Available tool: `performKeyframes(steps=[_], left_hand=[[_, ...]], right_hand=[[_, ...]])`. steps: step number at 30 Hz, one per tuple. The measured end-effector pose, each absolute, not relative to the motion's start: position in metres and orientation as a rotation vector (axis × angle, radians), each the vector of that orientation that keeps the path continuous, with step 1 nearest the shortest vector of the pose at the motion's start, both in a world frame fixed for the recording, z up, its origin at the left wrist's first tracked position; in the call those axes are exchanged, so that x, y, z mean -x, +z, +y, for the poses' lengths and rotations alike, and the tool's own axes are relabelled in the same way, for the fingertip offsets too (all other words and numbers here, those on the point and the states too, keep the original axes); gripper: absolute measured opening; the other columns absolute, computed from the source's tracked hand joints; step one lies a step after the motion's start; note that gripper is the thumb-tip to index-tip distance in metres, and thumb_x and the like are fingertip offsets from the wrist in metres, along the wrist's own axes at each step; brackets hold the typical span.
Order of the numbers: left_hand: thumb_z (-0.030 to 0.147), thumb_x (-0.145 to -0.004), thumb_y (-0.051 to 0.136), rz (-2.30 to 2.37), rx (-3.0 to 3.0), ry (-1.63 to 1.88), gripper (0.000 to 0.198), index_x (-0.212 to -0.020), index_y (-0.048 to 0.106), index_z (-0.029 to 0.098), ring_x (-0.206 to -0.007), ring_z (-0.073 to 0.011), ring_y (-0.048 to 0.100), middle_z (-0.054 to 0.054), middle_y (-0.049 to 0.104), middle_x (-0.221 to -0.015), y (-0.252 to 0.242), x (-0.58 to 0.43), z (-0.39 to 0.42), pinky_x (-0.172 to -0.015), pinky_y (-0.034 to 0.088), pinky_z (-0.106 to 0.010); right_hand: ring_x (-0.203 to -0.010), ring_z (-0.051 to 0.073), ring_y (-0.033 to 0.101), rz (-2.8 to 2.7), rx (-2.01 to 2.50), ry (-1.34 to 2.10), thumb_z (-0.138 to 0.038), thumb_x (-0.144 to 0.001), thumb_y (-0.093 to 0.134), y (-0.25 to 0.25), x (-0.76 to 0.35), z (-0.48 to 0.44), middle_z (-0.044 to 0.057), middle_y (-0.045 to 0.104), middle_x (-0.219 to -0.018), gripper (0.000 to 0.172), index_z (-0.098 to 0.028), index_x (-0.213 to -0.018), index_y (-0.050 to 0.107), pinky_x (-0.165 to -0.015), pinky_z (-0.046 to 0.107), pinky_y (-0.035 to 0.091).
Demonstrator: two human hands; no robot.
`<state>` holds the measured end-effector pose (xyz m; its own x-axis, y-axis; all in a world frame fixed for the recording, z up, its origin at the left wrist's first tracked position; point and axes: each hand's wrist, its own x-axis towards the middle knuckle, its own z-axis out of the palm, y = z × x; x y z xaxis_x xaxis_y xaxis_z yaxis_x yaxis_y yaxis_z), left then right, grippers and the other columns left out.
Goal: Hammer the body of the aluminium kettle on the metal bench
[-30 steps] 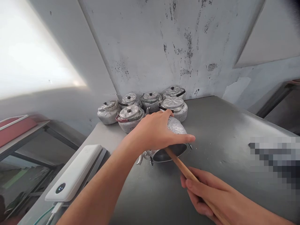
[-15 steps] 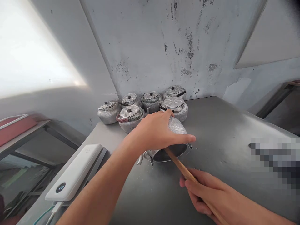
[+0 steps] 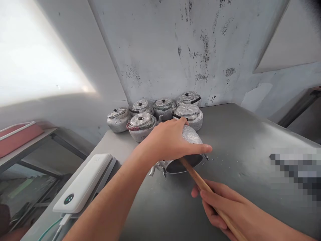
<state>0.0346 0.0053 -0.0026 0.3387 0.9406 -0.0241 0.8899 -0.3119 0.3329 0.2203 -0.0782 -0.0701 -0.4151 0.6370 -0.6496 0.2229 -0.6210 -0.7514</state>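
A silver metal kettle (image 3: 192, 134) lies tipped on its side on the grey table, its dark open mouth facing me and its spout at the left. Over its top lies my left hand (image 3: 173, 140), gripping the body with the thumb stretched to the right. My right hand (image 3: 218, 204) is wrapped round a wooden stick (image 3: 198, 179). The stick's far end goes into the kettle's mouth, where its tip is hidden.
Several lidded kettles (image 3: 141, 125) stand at the back by the stained wall. At the left lies a white power bank (image 3: 84, 184) with cables. Beyond it, a red container (image 3: 20, 135) rests on a shelf (image 3: 47, 134). A blurred-out item (image 3: 298, 170) is at the right.
The whole view has shifted slightly, so things appear a little further right. Both hands keep their holds, and the stick remains in the kettle's mouth.
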Motion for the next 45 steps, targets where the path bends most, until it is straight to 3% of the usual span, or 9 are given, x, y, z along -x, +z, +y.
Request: performKeyframes(steps=[7, 20, 24, 30, 37, 42, 45], left_hand=[[0.093, -0.07, 0.057, 1.628, -2.326, 0.26, 0.098, -0.142, 0.059, 0.027, -0.123, -0.0409, 0.06, -0.009, 0.064, -0.143, -0.002, -0.036, 0.005, -0.087, 0.053, -0.043], [0.094, -0.071, 0.057, 1.638, -2.316, 0.242, 0.1, -0.144, 0.056, 0.027, -0.127, -0.0411, 0.058, -0.009, 0.058, -0.15, -0.003, -0.036, 0.005, -0.091, 0.052, -0.045], [0.093, -0.071, 0.057, 1.643, -2.314, 0.253, 0.099, -0.144, 0.056, 0.027, -0.128, -0.0406, 0.057, -0.009, 0.057, -0.151, -0.003, -0.036, 0.005, -0.091, 0.052, -0.044], [0.095, -0.07, 0.057, 1.641, -2.322, 0.249, 0.097, -0.142, 0.058, 0.028, -0.124, -0.0405, 0.059, -0.009, 0.06, -0.147, -0.004, -0.035, 0.006, -0.088, 0.052, -0.045], [0.094, -0.071, 0.057, 1.644, -2.326, 0.252, 0.095, -0.139, 0.059, 0.027, -0.121, -0.0398, 0.061, -0.009, 0.063, -0.142, -0.003, -0.036, 0.006, -0.084, 0.052, -0.042], [0.096, -0.07, 0.056, 1.646, -2.318, 0.258, 0.096, -0.138, 0.059, 0.028, -0.117, -0.0392, 0.063, -0.009, 0.067, -0.135, -0.004, -0.033, 0.007, -0.079, 0.052, -0.04], [0.097, -0.069, 0.054, 1.641, -2.319, 0.258, 0.097, -0.139, 0.059, 0.029, -0.12, -0.0402, 0.062, -0.009, 0.064, -0.14, -0.005, -0.032, 0.007, -0.08, 0.052, -0.04]], right_hand=[[-0.048, 0.01, 0.026, -1.171, 1.44, 2.148, -0.034, -0.109, 0.029, -0.067, -0.221, -0.077, -0.008, 0.041, -0.064, 0.036, -0.02, -0.11, 0.063, -0.039, 0.015, 0.029], [-0.052, 0.012, 0.028, -1.206, 1.67, 2.138, -0.024, -0.108, 0.027, -0.061, -0.217, -0.076, -0.007, 0.04, -0.062, 0.036, -0.02, -0.11, 0.063, -0.041, 0.015, 0.029], [-0.049, 0.011, 0.027, -1.151, 1.667, 2.106, -0.034, -0.108, 0.035, -0.063, -0.22, -0.076, -0.007, 0.041, -0.065, 0.031, -0.022, -0.113, 0.063, -0.04, 0.017, 0.028], [-0.053, 0.012, 0.031, -1.209, 1.638, 2.067, -0.047, -0.091, 0.061, -0.068, -0.224, -0.078, -0.006, 0.042, -0.066, 0.027, -0.022, -0.1, 0.064, -0.043, 0.021, 0.028], [-0.064, 0.016, 0.037, -1.249, 1.676, 2.018, -0.047, -0.102, 0.035, -0.068, -0.22, -0.077, -0.003, 0.043, -0.073, 0.043, -0.02, -0.114, 0.066, -0.053, 0.023, 0.032], [-0.064, 0.018, 0.04, -1.366, 1.576, 1.924, -0.055, -0.097, 0.035, -0.076, -0.224, -0.082, -0.003, 0.045, -0.07, 0.048, -0.022, -0.116, 0.064, -0.051, 0.026, 0.032], [-0.064, 0.017, 0.039, -1.385, 1.622, 1.928, -0.051, -0.101, 0.032, -0.073, -0.224, -0.082, -0.003, 0.044, -0.07, 0.047, -0.021, -0.115, 0.065, -0.053, 0.026, 0.034]])
